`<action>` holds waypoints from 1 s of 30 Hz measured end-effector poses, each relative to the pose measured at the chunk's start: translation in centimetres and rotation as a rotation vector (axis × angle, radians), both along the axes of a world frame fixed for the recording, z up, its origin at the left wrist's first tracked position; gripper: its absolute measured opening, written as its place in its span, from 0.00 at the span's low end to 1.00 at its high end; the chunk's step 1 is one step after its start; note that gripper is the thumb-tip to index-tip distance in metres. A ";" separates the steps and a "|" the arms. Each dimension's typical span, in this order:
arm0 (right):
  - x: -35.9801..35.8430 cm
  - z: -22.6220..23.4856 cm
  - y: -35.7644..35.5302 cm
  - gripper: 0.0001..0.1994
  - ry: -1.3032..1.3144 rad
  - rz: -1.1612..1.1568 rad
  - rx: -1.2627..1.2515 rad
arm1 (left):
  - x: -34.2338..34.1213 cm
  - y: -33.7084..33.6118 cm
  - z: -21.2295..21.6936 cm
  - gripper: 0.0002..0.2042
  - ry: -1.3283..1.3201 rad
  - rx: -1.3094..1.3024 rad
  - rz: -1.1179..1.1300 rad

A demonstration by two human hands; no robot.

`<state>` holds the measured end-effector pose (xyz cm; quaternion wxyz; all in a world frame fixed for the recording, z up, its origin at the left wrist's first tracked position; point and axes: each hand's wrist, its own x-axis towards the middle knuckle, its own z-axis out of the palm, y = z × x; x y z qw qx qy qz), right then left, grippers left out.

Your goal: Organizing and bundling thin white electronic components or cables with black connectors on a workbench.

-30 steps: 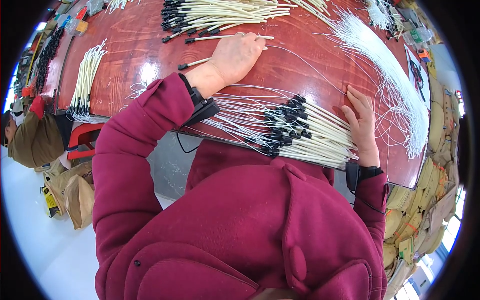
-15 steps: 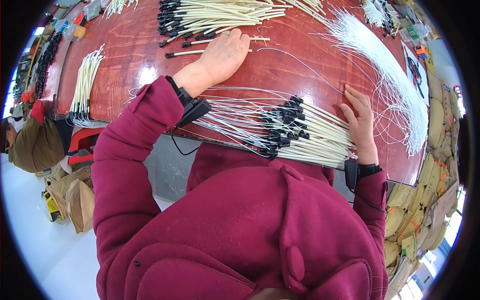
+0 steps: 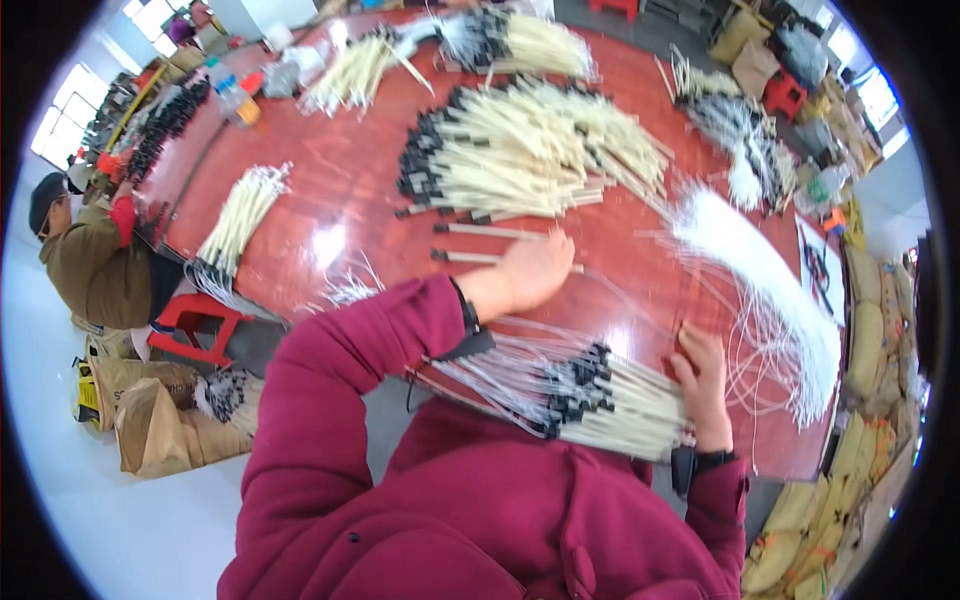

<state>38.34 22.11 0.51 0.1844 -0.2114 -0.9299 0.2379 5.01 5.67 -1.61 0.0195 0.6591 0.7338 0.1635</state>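
My left hand (image 3: 535,272) is closed around a cream tube (image 3: 463,257) with a black end. Its fingertips are hidden, and the tube's plain end sticks out on the right. A similar tube (image 3: 490,231) lies just beyond. From near my left hand a thin white wire (image 3: 622,290) runs toward my right hand (image 3: 705,375). That hand rests with thumb and index finger apart, the index tip at the wire; motion blurs the contact. Before me, between my forearms, lies a bundle of cream tubes (image 3: 630,405) with black ends, white wires trailing left.
A big pile of cream tubes (image 3: 530,150) covers the middle of the red table (image 3: 370,150). Loose white wires (image 3: 765,290) fan out at right. A smaller tube bundle (image 3: 238,225) lies left. A person (image 3: 100,250) sits far left by a red stool (image 3: 200,325).
My view has tilted up, bringing more of the far table into sight. Both hands keep nearly the same places over the tubes and the wire; the wire still stretches between them.
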 end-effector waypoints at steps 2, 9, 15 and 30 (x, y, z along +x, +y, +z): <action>-0.3 0.8 -0.5 0.20 0.008 0.024 0.028 | 0.4 -0.6 0.4 0.09 -0.081 0.021 0.040; -0.2 1.5 -1.1 0.22 -0.046 0.044 0.033 | 0.1 -0.8 2.8 0.10 -0.253 -0.163 0.141; 0.0 2.0 -1.1 0.24 -0.111 0.067 0.060 | 1.4 -1.6 2.7 0.10 -0.170 -0.161 0.168; -0.4 1.2 0.0 0.24 -0.109 0.063 0.010 | -4.0 -7.8 4.3 0.16 -0.219 -0.006 0.166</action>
